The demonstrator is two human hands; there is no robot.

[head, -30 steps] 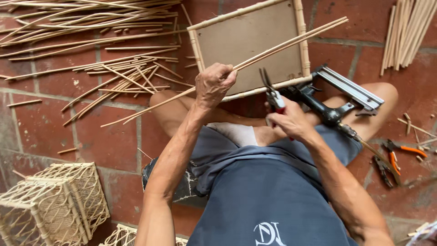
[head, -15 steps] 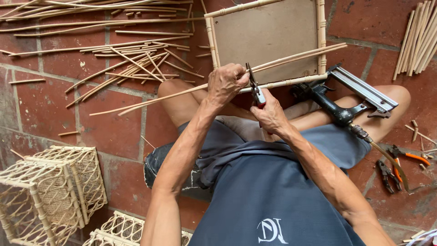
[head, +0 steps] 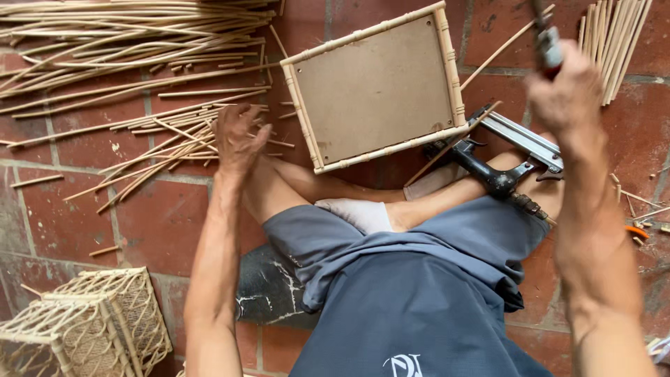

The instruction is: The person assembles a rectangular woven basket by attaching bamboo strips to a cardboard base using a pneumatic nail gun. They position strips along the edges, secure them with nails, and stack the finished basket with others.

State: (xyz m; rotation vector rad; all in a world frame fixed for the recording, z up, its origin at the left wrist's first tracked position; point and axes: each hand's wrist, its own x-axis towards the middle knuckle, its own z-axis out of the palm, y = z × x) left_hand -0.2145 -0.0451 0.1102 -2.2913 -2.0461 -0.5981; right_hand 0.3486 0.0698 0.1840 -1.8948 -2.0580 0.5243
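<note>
Framed board (head: 377,91) lies flat on the brick floor, now unhandled. Nail gun (head: 506,157) rests just right of the board, across the knee. Left hand (head: 237,136), fingers spread and empty, has been moved left of the board onto loose sticks (head: 160,136). Right hand (head: 569,94), lifted right of the board, stays clamped on pliers (head: 546,38); the stick held earlier has been released.

Red brick floor (head: 139,216) bears loose rattan sticks (head: 125,42), woven baskets (head: 84,321), a framed panel (head: 377,87).
</note>
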